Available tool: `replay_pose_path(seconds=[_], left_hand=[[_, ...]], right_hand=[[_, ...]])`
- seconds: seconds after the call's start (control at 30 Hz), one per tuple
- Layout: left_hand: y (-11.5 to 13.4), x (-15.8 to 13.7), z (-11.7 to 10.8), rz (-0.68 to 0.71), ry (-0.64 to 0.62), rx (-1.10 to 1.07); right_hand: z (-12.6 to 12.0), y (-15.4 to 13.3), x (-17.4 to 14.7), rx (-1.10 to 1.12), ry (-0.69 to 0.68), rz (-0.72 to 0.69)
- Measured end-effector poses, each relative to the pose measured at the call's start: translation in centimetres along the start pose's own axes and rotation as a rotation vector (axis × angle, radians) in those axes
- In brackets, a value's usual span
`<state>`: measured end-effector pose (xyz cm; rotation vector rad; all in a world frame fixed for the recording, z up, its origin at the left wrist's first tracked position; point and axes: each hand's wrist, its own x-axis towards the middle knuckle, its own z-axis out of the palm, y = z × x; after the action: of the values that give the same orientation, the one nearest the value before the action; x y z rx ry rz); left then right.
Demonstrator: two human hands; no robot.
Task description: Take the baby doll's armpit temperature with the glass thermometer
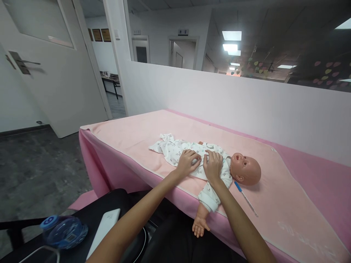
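A baby doll (245, 170) lies on its back on the table, its head to the right. It wears a white printed romper (175, 151) whose leg end lies flat to the left. My left hand (188, 162) is on the front of the romper with curled fingers, closed on the cloth. Close beside it, my right hand (213, 164) is also closed at the romper's chest, thumb towards the left hand. My fingers partly hide the cloth between them. One doll arm (202, 219) hangs over the near table edge, palm up.
A thin stick with a blue handle (238, 186) lies beside the doll's head. Pink cloth (120, 135) covers the table. At lower left, a black chair (120, 204) holds a water bottle (65, 232) and a white box-like object (105, 226). A low wall (192, 91) stands behind.
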<state>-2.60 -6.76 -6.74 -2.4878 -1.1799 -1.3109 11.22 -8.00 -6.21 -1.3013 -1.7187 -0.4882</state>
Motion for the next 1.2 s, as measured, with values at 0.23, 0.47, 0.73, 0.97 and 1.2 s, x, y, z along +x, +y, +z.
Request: replay_pose_path(seconds=[0.23,0.47,0.73,0.97,1.2], left_hand=[[0.2,0.1,-0.1,-0.008,0.026,0.020],[-0.1,0.2,0.1,-0.149,0.114,0.114],[-0.7,0.2,0.1,-0.251,0.130,0.179],[-1.1,0.1,0.0,-0.287,0.213,0.134],[-1.1,-0.1,-0.5,-0.284,0.239,0.064]], right_hand=[[0.2,0.1,0.0,-0.002,0.011,0.032],[0.2,0.6,0.3,-0.026,0.039,0.099],[0.3,0.9,0.4,-0.033,0.011,0.140],[0.0,0.8,0.3,-0.001,-0.002,0.167],[-0.3,0.5,0.3,0.047,0.022,0.192]])
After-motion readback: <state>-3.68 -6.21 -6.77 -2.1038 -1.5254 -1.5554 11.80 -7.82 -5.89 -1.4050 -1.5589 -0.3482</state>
